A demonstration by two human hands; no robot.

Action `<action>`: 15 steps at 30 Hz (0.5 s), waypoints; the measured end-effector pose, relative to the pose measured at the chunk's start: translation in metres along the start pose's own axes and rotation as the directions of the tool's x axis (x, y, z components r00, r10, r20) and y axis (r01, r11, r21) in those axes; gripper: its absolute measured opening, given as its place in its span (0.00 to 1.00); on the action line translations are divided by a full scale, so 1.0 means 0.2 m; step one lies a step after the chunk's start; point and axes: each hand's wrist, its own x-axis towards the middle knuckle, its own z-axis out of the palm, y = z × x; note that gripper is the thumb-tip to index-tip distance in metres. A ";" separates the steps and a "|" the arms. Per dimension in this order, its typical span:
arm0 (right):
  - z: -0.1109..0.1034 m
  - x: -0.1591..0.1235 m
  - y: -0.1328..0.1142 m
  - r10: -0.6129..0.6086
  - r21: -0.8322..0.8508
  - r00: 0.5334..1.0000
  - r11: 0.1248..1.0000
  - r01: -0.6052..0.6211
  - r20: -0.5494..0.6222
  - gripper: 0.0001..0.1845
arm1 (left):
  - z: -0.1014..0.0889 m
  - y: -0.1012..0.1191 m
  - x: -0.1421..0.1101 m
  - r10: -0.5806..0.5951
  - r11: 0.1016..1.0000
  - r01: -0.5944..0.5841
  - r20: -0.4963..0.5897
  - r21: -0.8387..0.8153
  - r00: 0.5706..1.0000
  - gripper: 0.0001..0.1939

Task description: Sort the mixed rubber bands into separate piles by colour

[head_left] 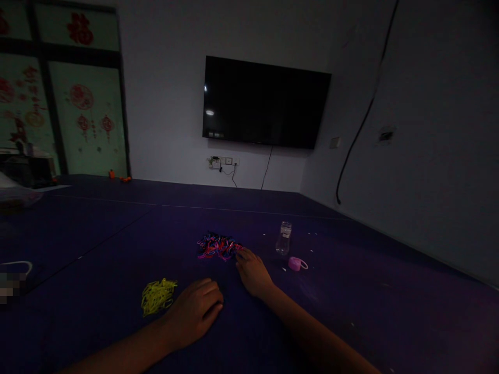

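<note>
A heap of mixed red, blue and pink bands [218,245] lies on the dark purple table [351,301]. My right hand [252,271] reaches to the heap's right edge, fingertips touching it, fingers partly curled. My left hand [197,309] rests on the table with its fingers curled under, just right of a small pile of yellow bands [157,296]. Nothing visible is in either hand. A clear plastic bottle [284,238] stands to the right of the heap, with a pink cap-like piece [297,264] lying in front of it.
The room is dim. A black television [265,103] hangs on the far wall above a socket strip [222,162]. A window with red paper cut-outs [81,93] is at the left. A white object [17,266] lies at the table's left edge.
</note>
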 end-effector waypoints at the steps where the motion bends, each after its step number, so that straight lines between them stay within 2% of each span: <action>1: 0.00 0.00 0.00 0.001 0.000 1.000 1.000 -0.001 -0.003 0.20 | 0.00 0.00 0.00 -0.002 1.000 0.002 0.003 -0.002 1.000 0.07; 10: -0.01 0.00 0.00 0.026 0.094 0.995 0.995 -0.017 -0.093 0.19 | -0.01 0.01 0.00 -0.007 1.000 0.008 0.007 -0.026 1.000 0.06; 15: 0.01 0.02 0.03 0.049 0.292 0.980 0.957 0.009 -0.192 0.18 | 0.00 0.01 0.00 -0.007 0.999 0.007 0.002 -0.042 1.000 0.07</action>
